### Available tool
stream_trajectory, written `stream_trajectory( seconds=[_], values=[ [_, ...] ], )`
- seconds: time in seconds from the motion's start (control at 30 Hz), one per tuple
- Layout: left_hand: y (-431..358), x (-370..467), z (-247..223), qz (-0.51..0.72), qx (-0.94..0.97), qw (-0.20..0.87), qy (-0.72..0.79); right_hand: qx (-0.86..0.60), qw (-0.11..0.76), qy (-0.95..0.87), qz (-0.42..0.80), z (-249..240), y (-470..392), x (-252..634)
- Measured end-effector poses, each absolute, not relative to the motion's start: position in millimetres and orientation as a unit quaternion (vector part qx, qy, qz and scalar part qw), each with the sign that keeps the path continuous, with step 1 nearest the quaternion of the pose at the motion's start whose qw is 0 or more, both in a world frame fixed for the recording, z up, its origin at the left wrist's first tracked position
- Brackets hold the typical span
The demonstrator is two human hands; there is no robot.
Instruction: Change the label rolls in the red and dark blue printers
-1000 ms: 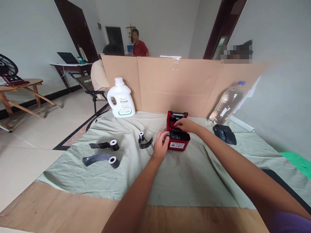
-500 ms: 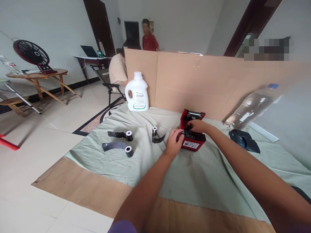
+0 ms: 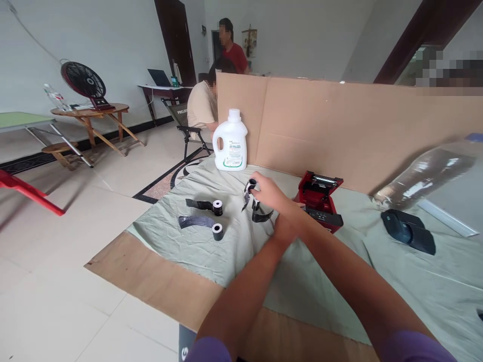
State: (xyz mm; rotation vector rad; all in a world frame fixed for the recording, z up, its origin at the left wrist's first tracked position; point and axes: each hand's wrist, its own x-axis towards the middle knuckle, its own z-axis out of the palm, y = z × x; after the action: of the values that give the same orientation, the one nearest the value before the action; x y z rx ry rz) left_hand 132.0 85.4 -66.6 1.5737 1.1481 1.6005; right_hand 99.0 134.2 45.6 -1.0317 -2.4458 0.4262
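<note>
In our right hand [image 3: 260, 188], fingers closed round it, we hold the gripped roll [image 3: 250, 185], black and glossy with an open ring-shaped end, a dark strip hanging loose from it. It is over the cloth [image 3: 234, 256], toward the far edge of the table [image 3: 151, 264], between the jug [image 3: 231, 143] and a standing roll [image 3: 255, 204] whose own shiny strip curls to the right. Our left hand [image 3: 285, 229] is beside the printer [image 3: 320, 201], mostly behind our right wrist, so we cannot tell whether it grips anything. Nearer the table's left edge we see an upper roll [image 3: 218, 207] and a lower roll [image 3: 218, 232], both dark with white ends and dark centres, their strips trailing leftward. The printer is red, its lid tipped back toward the cardboard [image 3: 302, 120] along the far edge, with a bright roller across the lid and a red hollow inside. The marks on its black front panel are too small for us to read. The jug's label shows green characters and fine lines, also too small to make out. Beyond the table's far left corner, on the chair [image 3: 182, 113], we can read "PROJE", the rest being cut off.
</note>
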Motion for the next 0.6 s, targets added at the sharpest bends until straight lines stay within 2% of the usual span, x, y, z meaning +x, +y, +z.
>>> stream_trajectory(
  seconds=[0.13,0.3,0.47,0.6],
  values=[
    [88,130,-65,0.611,0.617,0.262,0.42,-0.329,0.094,-0.929,0.139,18,155,52],
    [86,129,-62,0.613,0.613,0.272,0.419,-0.343,0.004,-0.934,0.101,10,169,45],
    [79,125,-55,0.603,0.617,0.268,0.428,-0.314,0.057,-0.944,0.09,28,137,36],
    [72,124,-49,0.598,0.614,0.253,0.448,-0.275,0.081,-0.956,0.068,14,98,11]
  ],
)
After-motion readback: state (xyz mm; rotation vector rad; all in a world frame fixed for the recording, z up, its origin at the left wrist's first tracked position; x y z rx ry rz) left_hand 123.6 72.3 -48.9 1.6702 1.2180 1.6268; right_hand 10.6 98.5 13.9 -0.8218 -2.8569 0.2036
